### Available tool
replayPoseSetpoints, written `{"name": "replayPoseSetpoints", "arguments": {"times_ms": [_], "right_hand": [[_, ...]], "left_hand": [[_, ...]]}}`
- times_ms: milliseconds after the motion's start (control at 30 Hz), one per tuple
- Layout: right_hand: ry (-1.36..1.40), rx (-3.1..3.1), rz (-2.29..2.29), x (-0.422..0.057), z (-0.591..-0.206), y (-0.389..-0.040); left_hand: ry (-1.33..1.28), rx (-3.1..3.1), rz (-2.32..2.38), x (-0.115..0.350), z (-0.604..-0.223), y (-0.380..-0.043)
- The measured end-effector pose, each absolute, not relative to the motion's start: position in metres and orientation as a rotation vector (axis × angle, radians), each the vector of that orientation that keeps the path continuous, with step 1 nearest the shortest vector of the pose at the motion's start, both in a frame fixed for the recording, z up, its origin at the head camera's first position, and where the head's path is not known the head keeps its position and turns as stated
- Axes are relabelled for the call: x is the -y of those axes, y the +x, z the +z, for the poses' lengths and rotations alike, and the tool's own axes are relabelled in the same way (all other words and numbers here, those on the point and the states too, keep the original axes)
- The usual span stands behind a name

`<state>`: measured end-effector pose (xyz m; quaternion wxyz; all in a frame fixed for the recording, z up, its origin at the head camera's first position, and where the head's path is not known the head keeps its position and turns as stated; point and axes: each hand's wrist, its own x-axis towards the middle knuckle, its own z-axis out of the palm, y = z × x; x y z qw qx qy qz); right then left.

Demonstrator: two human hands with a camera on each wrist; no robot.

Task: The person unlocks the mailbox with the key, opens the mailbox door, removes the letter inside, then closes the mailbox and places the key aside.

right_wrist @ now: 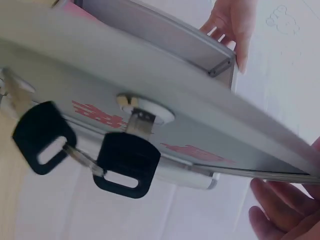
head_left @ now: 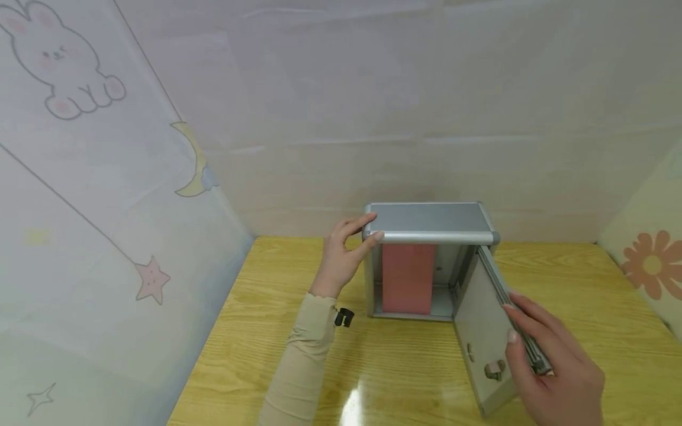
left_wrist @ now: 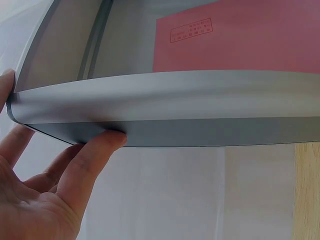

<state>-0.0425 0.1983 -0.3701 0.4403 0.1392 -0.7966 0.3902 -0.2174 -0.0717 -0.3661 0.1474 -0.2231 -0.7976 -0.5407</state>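
A grey lockable box (head_left: 431, 219) with silver edging stands upright on the table, front door swung out. At its upper left corner, my left hand (head_left: 341, 260) holds the box, with fingertips on the top panel. My right hand (head_left: 556, 361) grips the free edge of the box door (head_left: 482, 325), thumb on its inner face. A red sheet (head_left: 407, 278) with a small printed stamp stands inside. In the right wrist view, a black-headed key (right_wrist: 127, 162) sits in the lock on the door's outer face. A second black-headed key (right_wrist: 45, 137) hangs linked to it, near red lettering.
The box stands on a wood-grain table (head_left: 256, 349), close to the pale backdrop (head_left: 319, 118) at the back. A patterned side panel (head_left: 96, 236) with a rabbit and stars rises on the left. Another panel, with a flower (head_left: 652, 264), borders the right side.
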Motion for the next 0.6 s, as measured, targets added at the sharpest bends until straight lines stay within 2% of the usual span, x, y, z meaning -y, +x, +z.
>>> {"name": "replayPoseSetpoints", "arguments": {"times_ms": [300,500,600], "right_hand": [[0.195,1.972,0.992,-0.223,-0.372,-0.038],[-0.043,2.088,0.893,-0.236,-0.367,-0.034],[-0.072,2.066,0.902,-0.242,-0.367,-0.035]], "left_hand": [[-0.636,2.306,-1.556,0.073,-0.367,-0.216],[-0.635,2.319,-1.543,0.074,-0.367,-0.216],[-0.642,2.315,-1.548,0.073,-0.367,-0.216]]}}
